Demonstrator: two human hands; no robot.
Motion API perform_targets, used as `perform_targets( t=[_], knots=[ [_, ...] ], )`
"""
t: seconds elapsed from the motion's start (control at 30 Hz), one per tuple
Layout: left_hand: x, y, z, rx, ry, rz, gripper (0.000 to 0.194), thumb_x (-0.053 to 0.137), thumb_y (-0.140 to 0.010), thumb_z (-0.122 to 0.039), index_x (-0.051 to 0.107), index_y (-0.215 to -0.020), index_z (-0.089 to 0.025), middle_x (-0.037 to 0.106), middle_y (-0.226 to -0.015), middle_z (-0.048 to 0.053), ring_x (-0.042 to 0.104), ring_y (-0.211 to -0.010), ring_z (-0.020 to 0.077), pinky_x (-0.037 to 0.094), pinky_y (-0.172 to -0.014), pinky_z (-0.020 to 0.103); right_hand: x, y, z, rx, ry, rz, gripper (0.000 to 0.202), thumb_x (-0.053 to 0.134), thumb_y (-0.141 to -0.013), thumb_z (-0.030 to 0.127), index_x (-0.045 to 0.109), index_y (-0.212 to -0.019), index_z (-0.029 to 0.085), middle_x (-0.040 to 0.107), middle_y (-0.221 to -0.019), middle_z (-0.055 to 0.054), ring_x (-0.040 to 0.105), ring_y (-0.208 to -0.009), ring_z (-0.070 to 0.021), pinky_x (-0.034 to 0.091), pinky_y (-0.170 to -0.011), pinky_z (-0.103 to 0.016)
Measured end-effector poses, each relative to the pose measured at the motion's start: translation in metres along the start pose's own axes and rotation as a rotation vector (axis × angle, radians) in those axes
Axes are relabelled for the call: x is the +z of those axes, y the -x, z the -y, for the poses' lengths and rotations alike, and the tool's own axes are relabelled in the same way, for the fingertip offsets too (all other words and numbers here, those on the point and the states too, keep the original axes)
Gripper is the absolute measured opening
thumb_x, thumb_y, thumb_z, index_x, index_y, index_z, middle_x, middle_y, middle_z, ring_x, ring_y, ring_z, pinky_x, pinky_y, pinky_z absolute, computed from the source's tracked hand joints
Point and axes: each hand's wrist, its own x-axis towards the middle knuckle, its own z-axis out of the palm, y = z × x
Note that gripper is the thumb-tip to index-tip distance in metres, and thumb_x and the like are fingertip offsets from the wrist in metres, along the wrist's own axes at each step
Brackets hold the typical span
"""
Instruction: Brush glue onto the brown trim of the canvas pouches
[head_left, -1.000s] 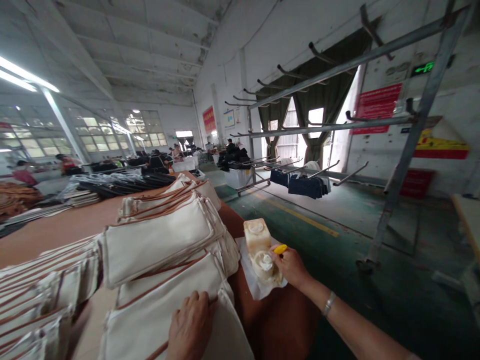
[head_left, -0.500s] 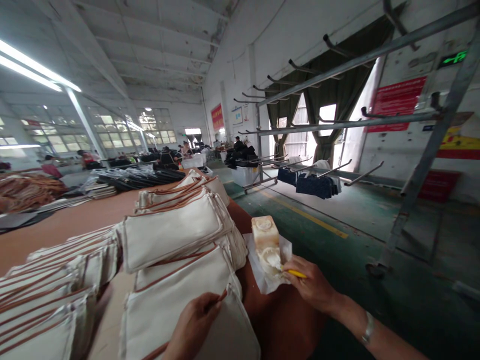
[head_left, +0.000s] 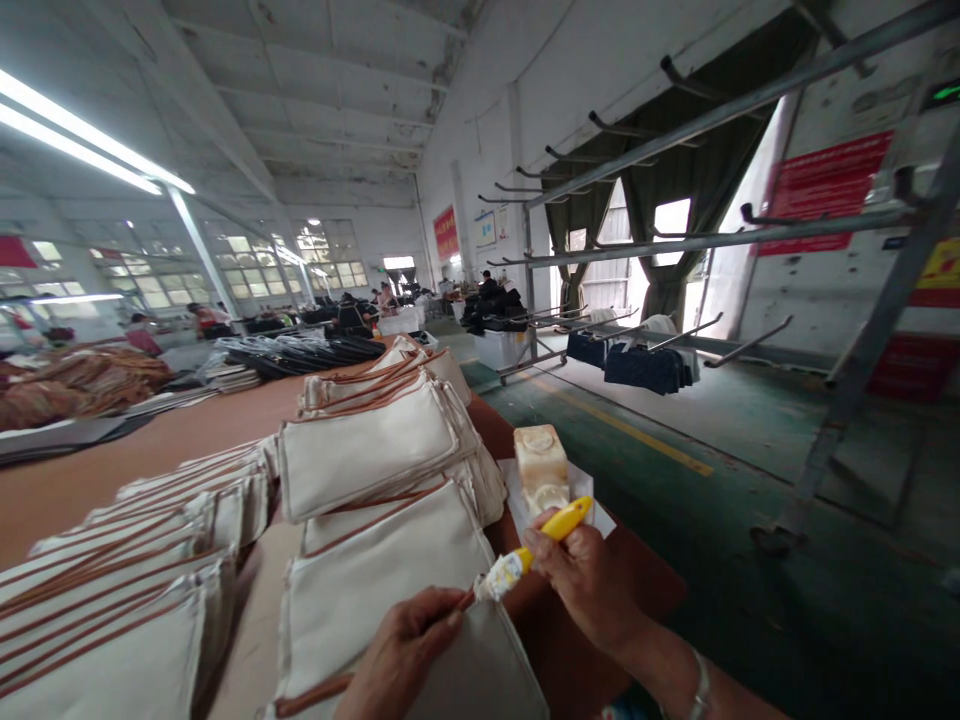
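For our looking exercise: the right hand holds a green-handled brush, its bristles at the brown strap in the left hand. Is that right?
The handle is yellow, not green, as the head view shows; the right hand does hold the brush, its bristles at the brown strap in the left hand.

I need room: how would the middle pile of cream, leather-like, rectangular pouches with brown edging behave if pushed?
The pile would probably slide apart, as its layers overlap unevenly. The pouches look bendy, their edges curving, and perhaps slippery, their faces being smooth.
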Motion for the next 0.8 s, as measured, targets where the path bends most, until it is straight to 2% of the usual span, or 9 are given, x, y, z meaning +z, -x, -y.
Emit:
perform_targets(
  t=[0.07, 0.17, 0.23, 0.33, 0.4, 0.47, 0.57, 0.67, 0.8],
  knots=[
    [0.001, 0.004, -0.001, 0.019, -0.011, 0.009, 0.035, 0.059, -0.082, -0.047, 0.074, -0.097, -0.020, 0.074, -0.096, 0.002, 0.065, -0.094, 0.0233, 0.046, -0.088, 0.029, 0.002, -0.002, 0.000, -0.038, 0.033, 0.006, 0.040, 0.064, -0.090, 0.057, 0.065, -0.086, 0.017, 0.055, -0.068, -0.002, 0.050, -0.061, -0.0187, 0.043, -0.057, -0.029],
    [0.002, 0.009, -0.001, 0.050, 0.015, 0.028, 0.034, 0.058, -0.084, -0.046, 0.074, -0.098, -0.020, 0.074, -0.098, 0.002, 0.065, -0.095, 0.0228, 0.046, -0.088, 0.028, -0.001, -0.002, 0.004, -0.084, 0.075, -0.071, 0.038, 0.062, -0.091, 0.055, 0.065, -0.085, 0.018, 0.060, -0.075, -0.005, 0.056, -0.069, -0.0224, 0.047, -0.065, -0.032],
    [0.002, 0.009, -0.001, 0.047, 0.023, 0.039, 0.033, 0.058, -0.084, -0.046, 0.074, -0.098, -0.020, 0.073, -0.097, 0.002, 0.064, -0.095, 0.0227, 0.046, -0.086, 0.028, -0.003, 0.001, 0.008, -0.084, 0.087, -0.100, 0.035, 0.061, -0.092, 0.054, 0.065, -0.088, 0.019, 0.060, -0.075, -0.005, 0.056, -0.069, -0.0227, 0.047, -0.065, -0.031],
    [0.003, 0.009, 0.000, 0.044, 0.010, 0.033, 0.036, 0.058, -0.084, -0.049, 0.073, -0.098, -0.019, 0.073, -0.095, 0.002, 0.064, -0.090, 0.0215, 0.047, -0.082, 0.027, -0.001, 0.009, 0.011, -0.067, 0.081, -0.031, 0.036, 0.061, -0.092, 0.054, 0.066, -0.087, 0.019, 0.059, -0.071, -0.004, 0.055, -0.064, -0.0217, 0.046, -0.060, -0.030],
    [0.006, 0.010, 0.001, 0.076, -0.038, 0.001, 0.039, 0.057, -0.084, -0.053, 0.073, -0.095, -0.019, 0.071, -0.089, 0.003, 0.063, -0.084, 0.0202, 0.047, -0.077, 0.026, 0.000, 0.011, 0.009, -0.071, 0.083, -0.030, 0.039, 0.062, -0.091, 0.057, 0.066, -0.084, 0.019, 0.060, -0.072, -0.005, 0.055, -0.064, -0.0220, 0.046, -0.060, -0.030],
    [0.011, 0.015, 0.002, 0.119, -0.143, -0.081, 0.041, 0.056, -0.085, -0.056, 0.073, -0.088, -0.019, 0.068, -0.082, 0.003, 0.062, -0.078, 0.0186, 0.047, -0.071, 0.025, -0.003, 0.009, 0.006, -0.058, 0.070, -0.098, 0.041, 0.064, -0.088, 0.058, 0.065, -0.085, 0.018, 0.060, -0.072, -0.005, 0.055, -0.065, -0.0218, 0.046, -0.060, -0.030],
    [0.019, 0.026, 0.002, 0.222, -0.317, -0.200, 0.039, 0.055, -0.086, -0.056, 0.072, -0.079, -0.022, 0.064, -0.077, 0.004, 0.060, -0.070, 0.0165, 0.046, -0.064, 0.023, -0.013, 0.001, 0.004, 0.018, -0.003, -0.155, 0.041, 0.065, -0.088, 0.058, 0.063, -0.089, 0.017, 0.052, -0.065, 0.000, 0.047, -0.058, -0.0175, 0.041, -0.053, -0.027],
    [0.026, 0.036, 0.002, 0.334, -0.445, -0.202, 0.034, 0.054, -0.089, -0.053, 0.071, -0.078, -0.025, 0.065, -0.076, 0.004, 0.061, -0.067, 0.0160, 0.046, -0.062, 0.023, -0.021, -0.003, 0.006, 0.069, -0.076, -0.096, 0.039, 0.065, -0.090, 0.055, 0.059, -0.085, 0.017, 0.042, -0.059, 0.004, 0.037, -0.052, -0.0129, 0.031, -0.046, -0.024],
    [0.028, 0.043, 0.002, 0.471, -0.602, -0.242, 0.030, 0.053, -0.093, -0.044, 0.070, -0.077, -0.025, 0.064, -0.072, 0.004, 0.062, -0.065, 0.0151, 0.046, -0.059, 0.022, -0.014, 0.000, 0.015, 0.097, -0.118, 0.046, 0.034, 0.070, -0.088, 0.047, 0.057, -0.081, 0.016, 0.042, -0.060, 0.005, 0.034, -0.053, -0.0108, 0.027, -0.046, -0.022]
  ],
)
